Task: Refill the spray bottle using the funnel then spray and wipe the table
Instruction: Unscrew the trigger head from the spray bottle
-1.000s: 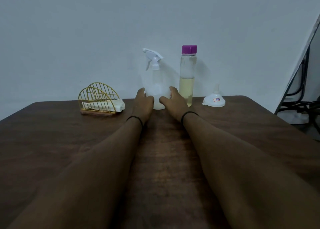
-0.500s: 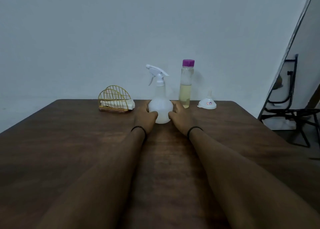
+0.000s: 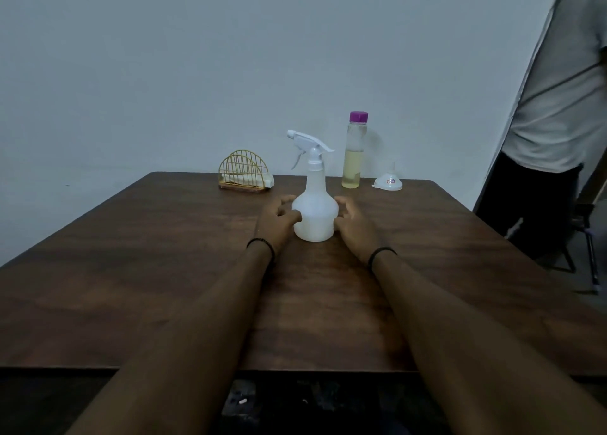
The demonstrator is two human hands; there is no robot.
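My forearms reach out over the table (image 3: 138,270), a dark band on each wrist. My left hand (image 3: 274,219) and right hand (image 3: 356,224) flank the sprayer (image 3: 315,214), which stands upright mid-table with its trigger head on. Both hands curl loosely around its round base, fingers partly open, touching or nearly touching its sides; I cannot tell if either truly grips it. Farther back stand a wire rack (image 3: 243,173) holding a cloth (image 3: 262,181), a purple-capped bottle (image 3: 354,152) about half full of yellowish liquid, and a funnel (image 3: 388,182) lying mouth-down. At far right stands a person (image 3: 555,112).
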